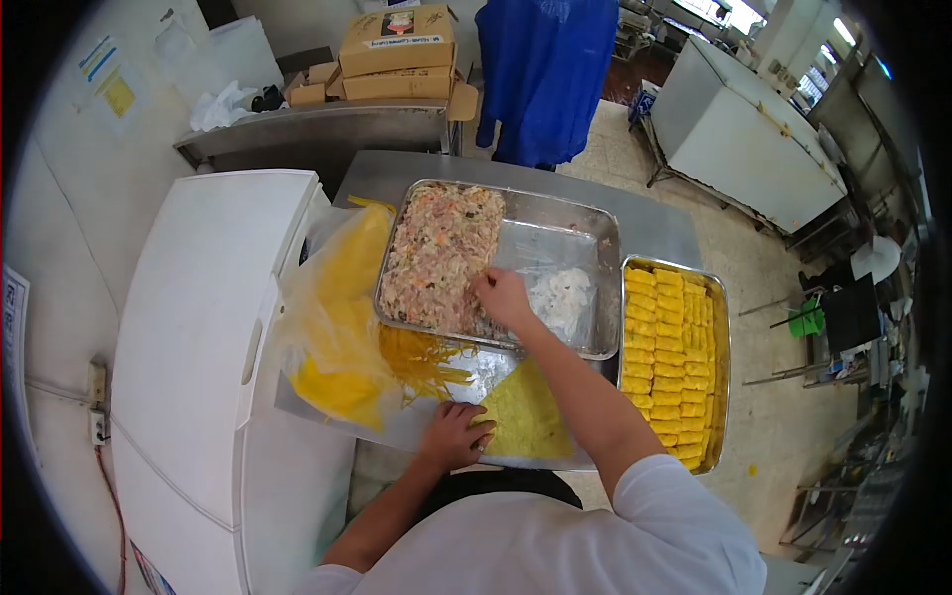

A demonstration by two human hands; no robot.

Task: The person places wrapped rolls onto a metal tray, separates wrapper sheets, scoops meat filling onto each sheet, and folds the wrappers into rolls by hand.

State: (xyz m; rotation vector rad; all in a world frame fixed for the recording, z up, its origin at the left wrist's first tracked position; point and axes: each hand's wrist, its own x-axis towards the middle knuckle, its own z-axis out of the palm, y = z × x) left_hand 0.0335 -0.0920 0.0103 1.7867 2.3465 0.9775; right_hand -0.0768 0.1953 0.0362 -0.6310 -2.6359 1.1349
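My right hand (503, 298) reaches into a steel tray (607, 297), its fingers bunched at the edge of a chopped meat and vegetable filling (443, 248). The filling takes up the tray's left half. Beside my right hand, in the same tray, lies a white pasty mass (562, 300) on clear plastic. My left hand (458, 436) is curled over the left edge of a thin yellow wrapper sheet (526, 416), which lies flat on the steel table (645, 216). Thin yellow strips (421, 362) lie just above my left hand.
At the right, a second steel tray (725, 377) holds rows of yellow rolls (666, 347). A plastic bag with yellow sheets (342, 317) lies at the left, against a white fridge (203, 347). Cardboard boxes (399, 50) and a blue apron or cloth (545, 79) are beyond the table.
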